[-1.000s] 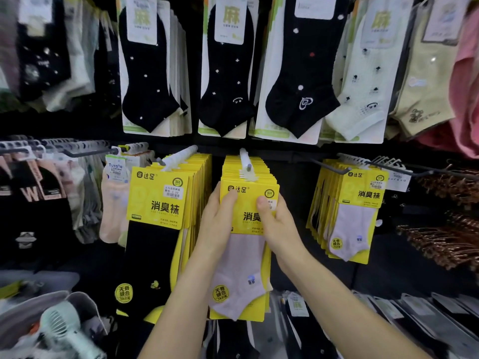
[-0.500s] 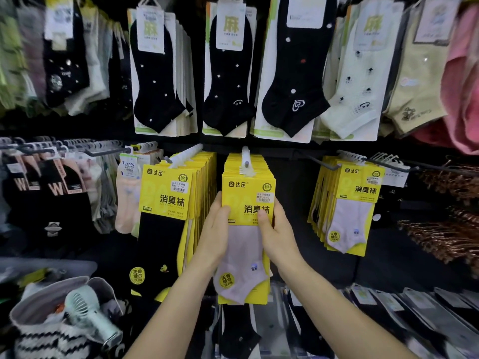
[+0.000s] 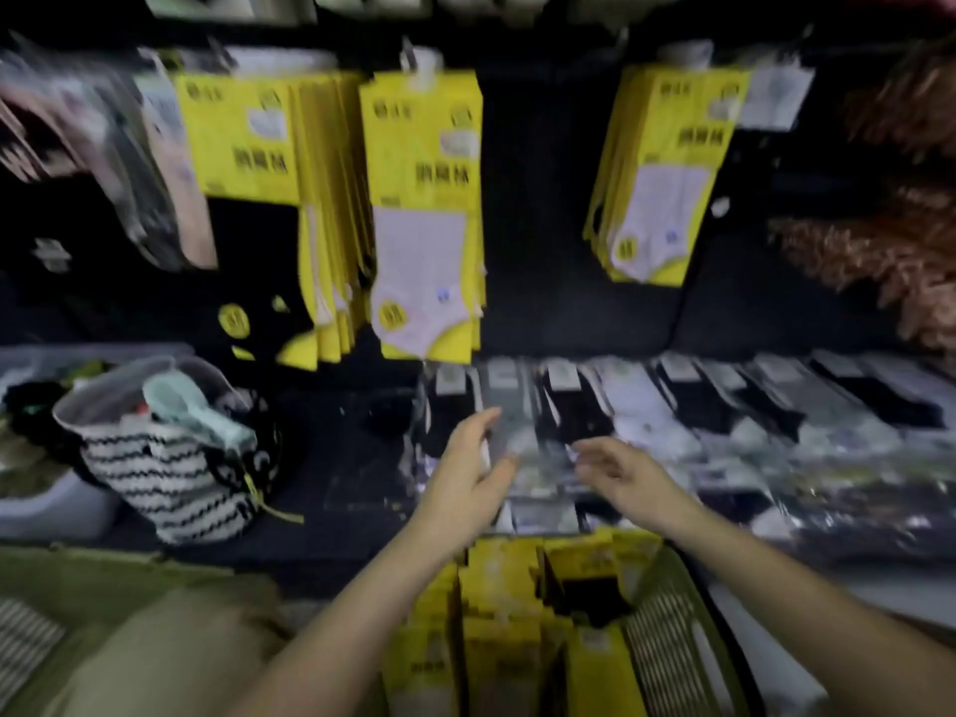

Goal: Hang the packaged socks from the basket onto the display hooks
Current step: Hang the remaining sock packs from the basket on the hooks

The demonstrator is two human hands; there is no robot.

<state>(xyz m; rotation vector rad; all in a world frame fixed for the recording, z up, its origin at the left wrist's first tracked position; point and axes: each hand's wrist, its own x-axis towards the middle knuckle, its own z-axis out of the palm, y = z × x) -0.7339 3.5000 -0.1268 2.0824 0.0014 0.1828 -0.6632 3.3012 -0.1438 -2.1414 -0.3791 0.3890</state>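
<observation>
Now both hands, left hand point(image 3: 468, 481) and right hand point(image 3: 628, 481), empty above the basket point(image 3: 672, 639), fingers apart.

No text is legible: motion blur smears all print. Dark characters on the yellow sock packs point(image 3: 421, 147) at twelve o'clock cannot be read. Labels on the basket packs point(image 3: 517, 613) at six o'clock are equally unreadable.

Both bare forearms reach forward above the dark slatted basket point(image 3: 667, 628) of yellow sock packs. The left hand point(image 3: 468, 481) is open, palm turned inward, fingers point(image 3: 478, 424) extended and empty. The right hand point(image 3: 628, 481), just beside it, is also open and empty, its fingers loosely curled, pointing toward the left hand.
</observation>
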